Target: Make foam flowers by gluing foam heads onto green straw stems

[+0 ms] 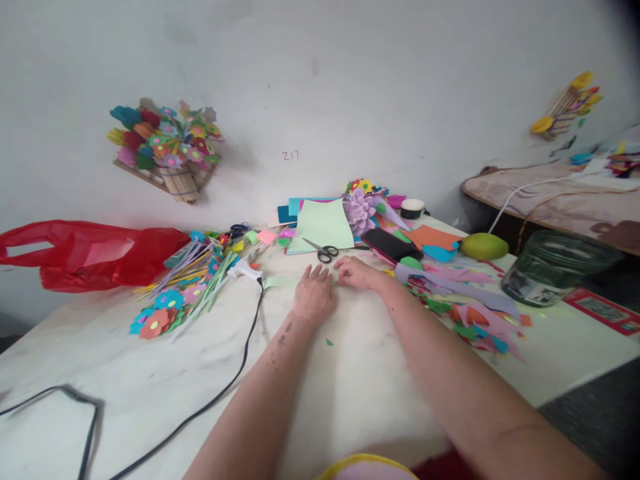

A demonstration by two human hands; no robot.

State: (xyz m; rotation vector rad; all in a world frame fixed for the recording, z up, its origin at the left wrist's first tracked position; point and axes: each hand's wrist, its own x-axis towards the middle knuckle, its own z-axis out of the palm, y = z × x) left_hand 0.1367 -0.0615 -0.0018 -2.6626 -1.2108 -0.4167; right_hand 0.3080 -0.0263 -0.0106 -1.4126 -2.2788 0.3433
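Observation:
My left hand lies on the white table with its fingers stretched flat over a thin pale green paper strip. My right hand sits just to its right, fingers curled down and pinching the same strip at its right end. Black-handled scissors lie just beyond both hands on a light green sheet. A white glue gun rests left of the hands, its black cord trailing toward me.
Paper flowers on sticks lie at left beside a red plastic bag. Coloured paper scraps, a black case, a green fruit and a dark jar crowd the right. A flower bouquet hangs on the wall.

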